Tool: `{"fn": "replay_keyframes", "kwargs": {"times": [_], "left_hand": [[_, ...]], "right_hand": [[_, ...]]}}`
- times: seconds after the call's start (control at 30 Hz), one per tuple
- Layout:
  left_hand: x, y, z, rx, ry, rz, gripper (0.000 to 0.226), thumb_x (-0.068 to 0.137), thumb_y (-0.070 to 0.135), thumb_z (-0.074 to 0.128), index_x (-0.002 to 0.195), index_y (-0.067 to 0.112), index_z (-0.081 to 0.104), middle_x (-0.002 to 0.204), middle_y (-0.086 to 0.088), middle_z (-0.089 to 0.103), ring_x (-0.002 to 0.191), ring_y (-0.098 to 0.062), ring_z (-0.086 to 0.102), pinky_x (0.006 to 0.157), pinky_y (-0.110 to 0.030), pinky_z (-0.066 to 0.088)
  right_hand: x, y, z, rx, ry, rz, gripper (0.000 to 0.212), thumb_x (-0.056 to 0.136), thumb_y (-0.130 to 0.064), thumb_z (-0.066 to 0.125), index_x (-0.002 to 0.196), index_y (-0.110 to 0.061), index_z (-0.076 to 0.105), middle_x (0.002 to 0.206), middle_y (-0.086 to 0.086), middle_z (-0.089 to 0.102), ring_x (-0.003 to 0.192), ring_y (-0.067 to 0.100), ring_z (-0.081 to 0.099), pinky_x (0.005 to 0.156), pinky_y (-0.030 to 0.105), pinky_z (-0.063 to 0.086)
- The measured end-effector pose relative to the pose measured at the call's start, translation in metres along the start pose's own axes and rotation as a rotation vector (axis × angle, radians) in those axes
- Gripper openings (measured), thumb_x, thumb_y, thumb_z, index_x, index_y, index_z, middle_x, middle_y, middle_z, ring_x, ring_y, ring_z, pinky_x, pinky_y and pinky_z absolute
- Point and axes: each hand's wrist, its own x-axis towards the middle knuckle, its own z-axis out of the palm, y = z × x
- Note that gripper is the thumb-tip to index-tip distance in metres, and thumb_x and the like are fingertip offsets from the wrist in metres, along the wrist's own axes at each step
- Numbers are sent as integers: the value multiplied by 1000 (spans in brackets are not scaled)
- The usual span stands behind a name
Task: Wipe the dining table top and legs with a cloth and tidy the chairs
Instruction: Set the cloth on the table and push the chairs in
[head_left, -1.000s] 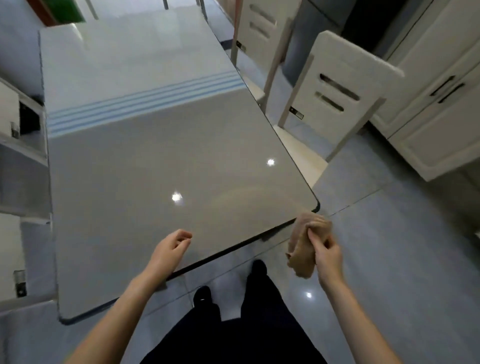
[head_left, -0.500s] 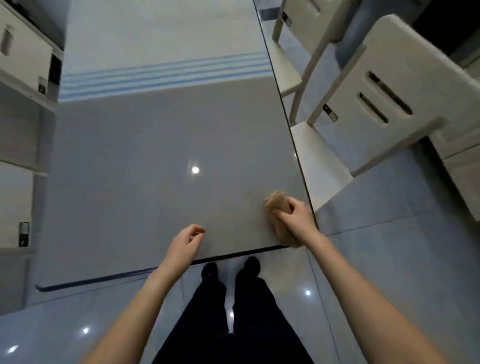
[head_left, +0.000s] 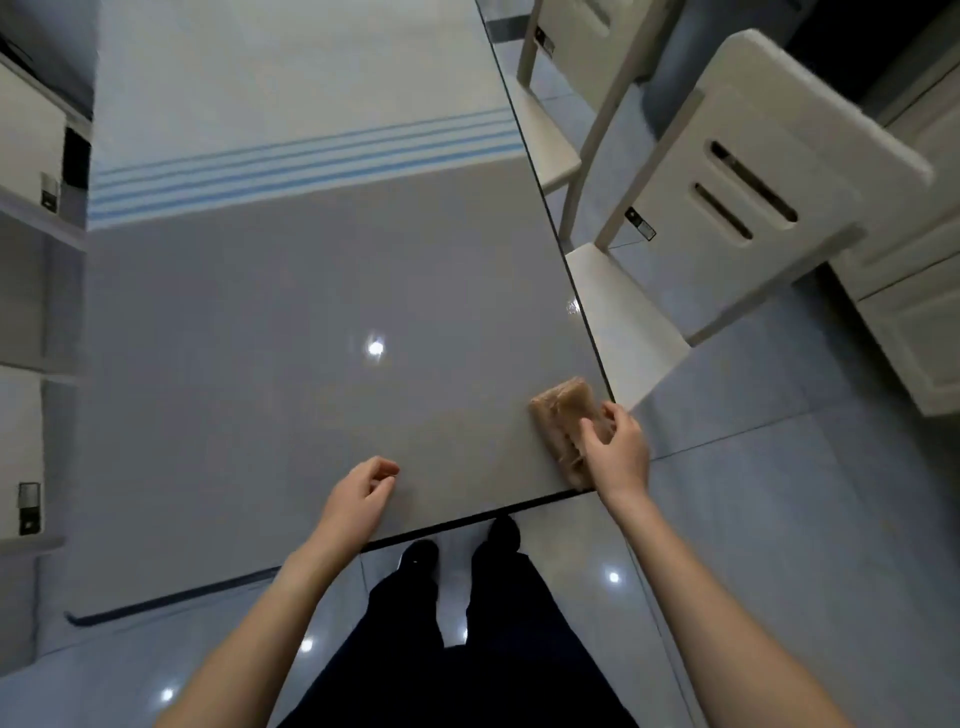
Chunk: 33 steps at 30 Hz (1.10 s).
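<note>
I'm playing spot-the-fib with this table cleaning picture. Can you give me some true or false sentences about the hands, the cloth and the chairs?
1. The right hand presses a tan cloth on the table. True.
2. The cloth sits at the table's far end. False: it is at the near right corner.
3. The left hand holds a second cloth. False: it holds nothing.
4. A white chair stands beside the table's right edge. True.
5. Plates cover the table. False: only the cloth lies there.
</note>
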Motion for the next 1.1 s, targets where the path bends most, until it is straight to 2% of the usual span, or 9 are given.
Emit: {"fn": "replay_keyframes", "kwargs": {"times": [0.17, 0.3, 0.37, 0.43, 0.53, 0.7, 0.87, 1.0, 1.1], "left_hand": [[-1, 1, -26, -9, -81, 98, 14, 94, 17, 52, 101, 20, 63, 100, 1, 67, 94, -15, 61, 78, -28, 46], [-1, -4, -48, -16, -189, 169, 12, 94, 22, 54, 102, 20, 63, 96, -2, 67, 92, -17, 62, 80, -30, 47], [0, -8, -56, 9, -234, 206, 12, 92, 27, 55, 99, 22, 64, 92, -3, 67, 89, -19, 62, 80, -34, 47], [-1, -8, -59, 14, -271, 223, 15, 87, 33, 54, 94, 24, 64, 90, -3, 68, 87, -19, 63, 79, -34, 47], [-2, -2, -50, 22, -337, 244, 23, 79, 38, 49, 91, 27, 64, 89, -3, 69, 84, -20, 65, 82, -38, 49], [-13, 24, -4, 126, -482, 333, 18, 94, 21, 48, 99, 16, 65, 93, -6, 69, 87, -20, 65, 77, -33, 49], [-35, 61, 69, 212, -615, 399, 24, 81, 38, 53, 90, 20, 66, 85, -8, 69, 79, -22, 64, 77, -37, 49], [-66, 83, 142, 250, -649, 382, 16, 95, 15, 49, 90, 10, 64, 83, -10, 65, 76, -22, 59, 71, -32, 45], [-91, 90, 187, 271, -661, 348, 18, 96, 15, 48, 87, 14, 63, 84, -9, 66, 73, -21, 58, 68, -31, 44]], "right_hand": [[-59, -3, -15, 264, 246, 97, 24, 92, -16, 62, 113, -5, 63, 92, 6, 66, 85, 19, 62, 76, 23, 45], [-116, 28, -11, 464, 318, 216, 12, 95, -17, 58, 104, -15, 64, 93, 9, 67, 88, 23, 63, 82, 35, 50], [-152, 49, -5, 540, 339, 304, 8, 96, -22, 56, 98, -21, 63, 91, 8, 67, 87, 21, 62, 78, 32, 52], [-193, 67, -2, 585, 367, 367, 11, 99, -17, 52, 96, -17, 62, 89, 9, 65, 82, 19, 61, 71, 23, 52], [-248, 95, 1, 611, 419, 467, 19, 100, -14, 49, 89, -18, 63, 87, 7, 66, 81, 22, 61, 75, 34, 51], [-320, 136, -1, 704, 541, 636, 22, 101, -15, 48, 86, -18, 64, 86, 7, 66, 80, 23, 61, 65, 25, 49], [-374, 194, -12, 735, 572, 721, 19, 100, -16, 49, 93, -14, 66, 87, 10, 68, 81, 23, 63, 68, 27, 47], [-401, 249, -37, 773, 663, 831, 22, 100, -9, 46, 90, -4, 65, 77, 12, 64, 61, 11, 64, 54, 15, 49], [-403, 281, -64, 839, 690, 919, 21, 99, -8, 47, 85, -4, 62, 72, 10, 61, 58, 16, 60, 50, 19, 48]]}}
